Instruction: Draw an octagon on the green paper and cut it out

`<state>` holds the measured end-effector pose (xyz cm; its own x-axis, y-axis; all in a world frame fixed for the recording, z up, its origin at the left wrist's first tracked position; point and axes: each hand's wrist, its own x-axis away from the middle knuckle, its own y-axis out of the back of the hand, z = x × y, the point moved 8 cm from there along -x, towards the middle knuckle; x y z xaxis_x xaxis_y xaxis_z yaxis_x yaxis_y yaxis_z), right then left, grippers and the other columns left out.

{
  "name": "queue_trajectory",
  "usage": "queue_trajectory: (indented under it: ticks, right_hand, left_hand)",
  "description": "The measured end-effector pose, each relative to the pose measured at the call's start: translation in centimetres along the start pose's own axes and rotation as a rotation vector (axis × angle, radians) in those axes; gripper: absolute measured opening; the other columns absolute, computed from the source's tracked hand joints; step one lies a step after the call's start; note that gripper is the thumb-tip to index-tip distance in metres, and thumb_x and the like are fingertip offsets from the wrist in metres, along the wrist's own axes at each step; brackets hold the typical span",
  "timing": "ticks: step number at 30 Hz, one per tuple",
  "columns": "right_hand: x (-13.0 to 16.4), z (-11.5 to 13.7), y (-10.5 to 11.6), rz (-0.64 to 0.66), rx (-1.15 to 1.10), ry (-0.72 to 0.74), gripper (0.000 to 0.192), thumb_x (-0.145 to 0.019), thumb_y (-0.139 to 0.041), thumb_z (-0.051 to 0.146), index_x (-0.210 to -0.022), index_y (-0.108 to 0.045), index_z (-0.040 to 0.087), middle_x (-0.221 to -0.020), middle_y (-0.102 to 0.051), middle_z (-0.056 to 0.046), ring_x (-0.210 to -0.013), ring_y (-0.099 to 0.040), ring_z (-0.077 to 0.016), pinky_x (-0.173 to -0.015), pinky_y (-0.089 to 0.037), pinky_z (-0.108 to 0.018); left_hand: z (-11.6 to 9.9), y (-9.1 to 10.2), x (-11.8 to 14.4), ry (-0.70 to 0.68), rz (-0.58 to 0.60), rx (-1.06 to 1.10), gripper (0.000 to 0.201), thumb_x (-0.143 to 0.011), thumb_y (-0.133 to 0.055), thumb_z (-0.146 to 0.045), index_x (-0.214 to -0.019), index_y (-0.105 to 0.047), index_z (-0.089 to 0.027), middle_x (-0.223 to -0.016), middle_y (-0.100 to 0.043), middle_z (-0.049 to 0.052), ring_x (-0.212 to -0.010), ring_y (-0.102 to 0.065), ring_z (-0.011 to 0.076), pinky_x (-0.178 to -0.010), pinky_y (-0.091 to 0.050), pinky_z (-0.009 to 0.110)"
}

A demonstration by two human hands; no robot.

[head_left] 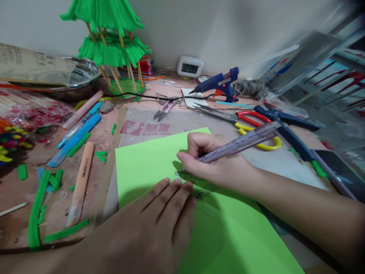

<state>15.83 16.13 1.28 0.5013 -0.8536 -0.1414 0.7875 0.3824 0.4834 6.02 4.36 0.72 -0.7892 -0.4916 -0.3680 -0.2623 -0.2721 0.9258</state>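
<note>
A bright green sheet of paper (145, 160) lies on the work mat in front of me. On it rests a clear ruler (182, 175), mostly covered by my hands. My left hand (168, 205) lies flat across the paper and the ruler's near side, fingers stretched out side by side. Above the ruler's far edge, my right hand (216, 160) grips a pale purple pen (239, 142) between thumb and fingers. The pen slants up to the right; its tip is hidden behind my thumb.
Scissors (216, 112), a blue glue gun (225, 83) and pliers (296, 137) lie beyond the paper. A phone (342, 171) is at right. Markers (82, 179) and green scraps (35, 220) lie at left. Behind stand a green tiered model (114, 49) and a clock (190, 66).
</note>
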Motion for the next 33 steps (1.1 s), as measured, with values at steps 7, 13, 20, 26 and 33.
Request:
queue_trajectory:
  ticks: [7, 13, 20, 26, 33]
  right_hand:
    - [0.1, 0.4, 0.6, -0.003, 0.054, 0.044, 0.033, -0.084, -0.058, 0.012, -0.062, -0.037, 0.023, -0.057, -0.035, 0.009, -0.050, -0.031, -0.0070, -0.048, -0.025, -0.023]
    - [0.1, 0.3, 0.8, 0.018, 0.040, 0.028, 0.034, -0.080, -0.055, 0.008, -0.060, -0.032, 0.023, -0.057, -0.030, 0.009, -0.051, -0.030, -0.0074, -0.049, -0.025, -0.024]
    - [0.0, -0.1, 1.1, 0.040, 0.032, -0.012, 0.034, -0.076, -0.054, 0.008, -0.060, -0.029, 0.023, -0.057, -0.028, 0.009, -0.052, -0.028, -0.0074, -0.049, -0.024, -0.025]
    - [0.0, -0.1, 1.0, 0.046, 0.032, -0.018, 0.032, -0.076, -0.054, 0.008, -0.059, -0.031, 0.022, -0.057, -0.029, 0.009, -0.051, -0.028, -0.0066, -0.049, -0.024, -0.024]
    - [-0.6, -2.6, 2.5, -0.109, -0.339, -0.192, 0.030, -0.080, -0.063, 0.021, -0.061, -0.039, 0.023, -0.047, -0.036, 0.012, -0.040, -0.029, -0.0049, -0.040, -0.021, -0.020]
  left_hand:
    - [0.0, -0.1, -0.2, -0.031, -0.058, -0.044, 0.042, -0.107, -0.021, -0.007, -0.124, -0.058, -0.014, -0.123, -0.077, 0.006, -0.114, -0.070, 0.0186, -0.113, -0.032, 0.035]
    - [0.0, 0.0, 0.0, -0.059, -0.059, -0.052, 0.041, -0.105, -0.024, -0.006, -0.123, -0.060, -0.013, -0.122, -0.077, 0.006, -0.112, -0.070, 0.0196, -0.109, -0.035, 0.036]
    - [0.1, -0.2, 0.2, -0.069, -0.054, -0.059, 0.038, -0.105, -0.031, -0.009, -0.125, -0.063, -0.012, -0.125, -0.075, 0.008, -0.116, -0.068, 0.0212, -0.111, -0.035, 0.037]
    - [-0.1, -0.5, 0.3, -0.073, -0.052, -0.053, 0.036, -0.102, -0.039, -0.012, -0.127, -0.064, -0.013, -0.128, -0.073, 0.008, -0.120, -0.065, 0.0208, -0.112, -0.036, 0.036]
    - [-0.5, 0.3, 0.9, -0.140, -0.093, -0.051, 0.036, -0.106, -0.037, -0.014, -0.123, -0.068, -0.018, -0.124, -0.075, 0.003, -0.119, -0.063, 0.0190, -0.117, -0.031, 0.035]
